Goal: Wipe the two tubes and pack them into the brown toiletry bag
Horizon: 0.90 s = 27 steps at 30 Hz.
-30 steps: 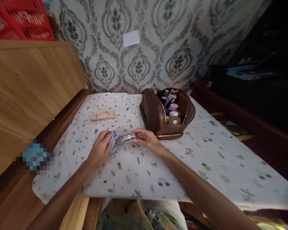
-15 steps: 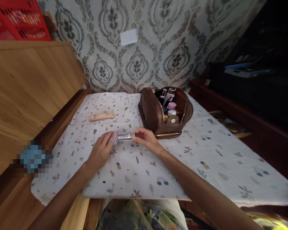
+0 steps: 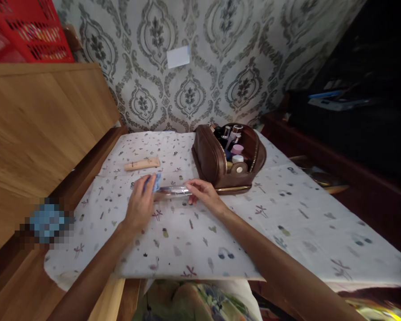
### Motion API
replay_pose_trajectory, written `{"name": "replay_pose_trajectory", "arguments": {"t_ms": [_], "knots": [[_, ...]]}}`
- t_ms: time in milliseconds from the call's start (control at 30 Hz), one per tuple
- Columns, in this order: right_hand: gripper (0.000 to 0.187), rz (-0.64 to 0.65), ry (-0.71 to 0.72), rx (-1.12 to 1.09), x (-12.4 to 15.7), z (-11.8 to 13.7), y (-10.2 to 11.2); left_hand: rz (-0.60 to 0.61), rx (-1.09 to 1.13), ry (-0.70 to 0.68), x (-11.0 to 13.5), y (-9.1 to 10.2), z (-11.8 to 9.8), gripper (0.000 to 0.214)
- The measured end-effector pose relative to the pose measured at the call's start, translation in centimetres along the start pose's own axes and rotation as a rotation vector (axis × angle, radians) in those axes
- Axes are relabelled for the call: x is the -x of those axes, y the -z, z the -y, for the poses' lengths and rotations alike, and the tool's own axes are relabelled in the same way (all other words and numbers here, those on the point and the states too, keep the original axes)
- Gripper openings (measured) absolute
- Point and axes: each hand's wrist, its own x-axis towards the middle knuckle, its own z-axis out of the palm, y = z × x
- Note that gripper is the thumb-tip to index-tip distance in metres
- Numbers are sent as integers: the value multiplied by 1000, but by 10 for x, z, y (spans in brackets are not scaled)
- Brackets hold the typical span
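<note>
Holding: silver tube (image 3: 173, 191) lies level, low on the printed tablecloth (image 3: 287, 223), just in front of the brown pouch (image 3: 214, 160).
Left hand (image 3: 139, 207): pinches a blue cloth (image 3: 154, 182) against the tube's left end.
Right hand (image 3: 203, 194): fingertips pressed around the right end.
Pouch: unzipped, bottles inside.
Peach tube (image 3: 142, 164): well apart, untouched.
Progress: cloth sits at one end only; both tubes are outside the pouch.
</note>
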Motion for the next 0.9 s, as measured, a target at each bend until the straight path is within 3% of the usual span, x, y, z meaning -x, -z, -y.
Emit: {"name": "replay_pose_trajectory", "arguments": {"t_ms": [100, 200, 433, 500, 633, 767, 833, 900], "knots": [[45, 42, -7, -27, 0, 0, 1, 80, 63, -186, -5, -11, -31, 60], [47, 68, -4, -43, 0, 0, 3, 120, 54, -261, -3, -22, -41, 64], [41, 27, -12, 24, -2, -3, 4, 152, -17, -73, 14, -27, 21, 64], [42, 5, -17, 46, -3, -5, 5, 154, -17, -8, 16, -27, 28, 63], [45, -36, -43, 34, -6, -11, 6, 129, 40, 25, 12, -27, 4, 62], [45, -24, -33, 23, -6, -14, 5, 187, 90, -197, 5, -29, -31, 67], [45, -26, -38, 34, -6, -13, 5, 219, 67, -263, 5, -30, -32, 66], [44, -39, -59, 51, -6, -13, 6, 245, 30, -221, 10, -31, -19, 65]]}}
